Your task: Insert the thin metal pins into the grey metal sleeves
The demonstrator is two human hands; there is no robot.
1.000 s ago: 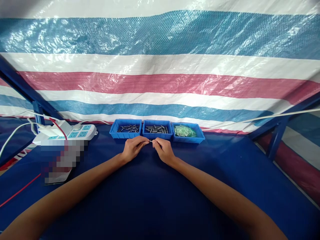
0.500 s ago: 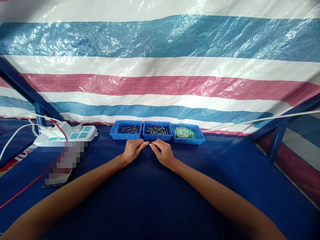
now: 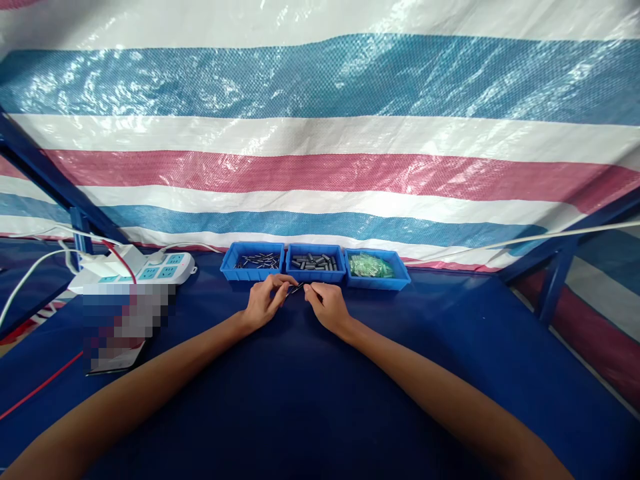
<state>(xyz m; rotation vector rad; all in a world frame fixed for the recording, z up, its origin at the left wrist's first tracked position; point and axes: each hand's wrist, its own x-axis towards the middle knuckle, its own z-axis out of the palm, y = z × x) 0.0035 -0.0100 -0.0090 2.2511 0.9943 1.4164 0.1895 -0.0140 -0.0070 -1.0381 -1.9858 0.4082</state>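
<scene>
My left hand [image 3: 266, 300] and my right hand [image 3: 326, 305] meet over the dark blue table, just in front of the middle bin. Both are pinched on a small thin dark part [image 3: 297, 289] held between their fingertips. Behind them stand three blue bins in a row: the left bin [image 3: 253, 261] holds thin metal pins, the middle bin [image 3: 315, 263] holds dark short cylinders, the right bin [image 3: 378, 268] holds pale green pieces.
A white power strip [image 3: 150, 268] with plugs and white and red cables lies at the left, with a blurred flat object [image 3: 125, 327] in front of it. A striped tarp [image 3: 320, 147] hangs behind the bins. Blue frame bars stand at both sides.
The hands have stayed together at the same spot. The left fingers have lifted and shifted slightly on the small part; the view has tilted down a little.
</scene>
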